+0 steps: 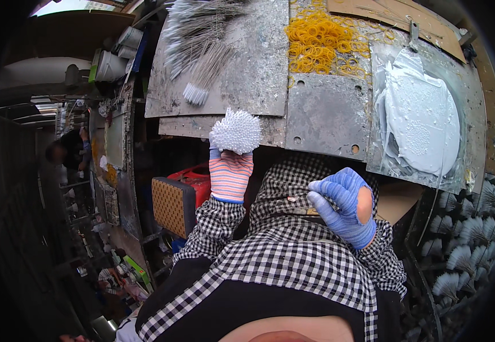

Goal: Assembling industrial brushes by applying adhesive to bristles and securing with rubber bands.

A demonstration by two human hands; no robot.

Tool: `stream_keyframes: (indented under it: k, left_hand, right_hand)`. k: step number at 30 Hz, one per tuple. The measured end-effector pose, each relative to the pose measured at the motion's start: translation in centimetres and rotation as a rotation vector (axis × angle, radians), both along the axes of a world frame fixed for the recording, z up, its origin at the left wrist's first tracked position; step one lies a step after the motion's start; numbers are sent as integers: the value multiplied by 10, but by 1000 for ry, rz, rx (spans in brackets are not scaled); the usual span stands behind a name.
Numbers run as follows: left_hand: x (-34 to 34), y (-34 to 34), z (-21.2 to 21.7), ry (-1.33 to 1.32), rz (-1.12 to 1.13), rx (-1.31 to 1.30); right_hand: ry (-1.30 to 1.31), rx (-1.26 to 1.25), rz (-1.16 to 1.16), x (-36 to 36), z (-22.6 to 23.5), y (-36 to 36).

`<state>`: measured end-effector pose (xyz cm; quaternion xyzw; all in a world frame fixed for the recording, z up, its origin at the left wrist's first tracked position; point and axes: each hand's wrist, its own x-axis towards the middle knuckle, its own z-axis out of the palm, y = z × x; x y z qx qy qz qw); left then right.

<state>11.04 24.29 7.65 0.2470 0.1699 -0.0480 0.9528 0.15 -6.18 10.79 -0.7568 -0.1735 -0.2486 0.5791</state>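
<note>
From the head view, the left hand [231,178], in a knitted glove with orange, pink and blue stripes, has its fingers clamped on a rounded bundle of thin sticks with white tips [236,132], the tips fanned out toward the camera; the bundle is held up at the near edge of the worn grey counter [327,117]. The right hand [344,206], in a blue knitted glove with an opening that bares some skin, is raised over the lap, well apart from the bundle; its fingers are bent with two tips close to each other, and I cannot tell whether these touch. On the counter's left part lie a large spread of thin grey sticks with white ends [182,34] and, just beside it, a smaller sheaf of white-tipped grey sticks [206,74]. Right of these is a loose heap of yellow rings [316,45]. Farther right, thick white paste [421,108] covers much of a flat pane, with a scraper handle [413,35] at its far end. A black-and-white checked garment [293,265] covers the lap and arms. Many pale fan-shaped bundles [463,259] stand at lower right, below counter level.
</note>
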Motion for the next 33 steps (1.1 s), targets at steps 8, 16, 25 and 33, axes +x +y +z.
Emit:
stream_keyframes:
  k: [8, 16, 25, 33]
  left_hand:
    - [0, 4, -5, 26, 7, 37]
    - [2, -6, 1, -4, -101, 4]
    - [-6, -33, 18, -122, -143, 308]
    - [10, -86, 47, -474, -281, 840]
  right_hand:
    - [1, -25, 9, 2, 1, 0]
    - [49, -18, 12, 0, 2, -3]
    - [59, 11, -2, 2, 0, -8]
    - [411, 178, 37, 25, 13, -29]
